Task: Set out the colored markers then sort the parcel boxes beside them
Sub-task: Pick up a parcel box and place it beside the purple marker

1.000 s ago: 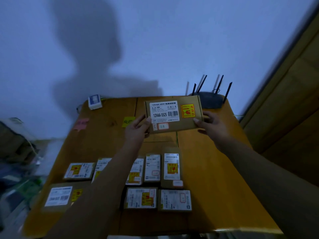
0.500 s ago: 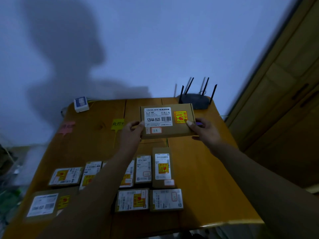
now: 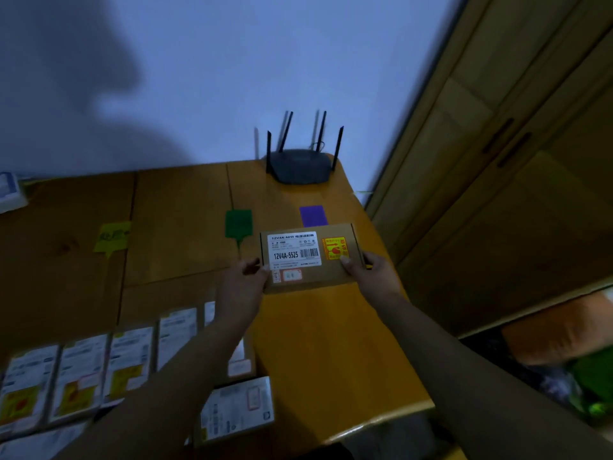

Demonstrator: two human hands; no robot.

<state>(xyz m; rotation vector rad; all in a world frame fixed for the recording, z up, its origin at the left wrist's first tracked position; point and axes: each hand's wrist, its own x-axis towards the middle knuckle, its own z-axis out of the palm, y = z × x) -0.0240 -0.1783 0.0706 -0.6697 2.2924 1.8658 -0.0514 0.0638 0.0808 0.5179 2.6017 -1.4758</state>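
Parcel box, label 12V4A-5525, is at far right of the surface. It lies flat, label up, long side running left-right. Its far edge overlaps the near end of the purple marker. Can't tell if it's down on the wood or just above it.

Left grip clamps the box's left short edge: thumb on top by the white label, fingers curled at the side. Right grip clamps the right edge: thumb on the orange sticker, fingers round the side.

Green marker is just left of the box, not touching it. Yellow marker is further left, with handwriting I can't read.

Black router sits at the far edge behind the purple marker, four antennas up, against the wall. Other parcel boxes lie in rows at near left, labels up, partly hidden by the left forearm. One more box lies near the front edge between the forearms. Small white-and-blue item is at far left, cut off by the frame. Wooden cabinet stands to the right of the surface.
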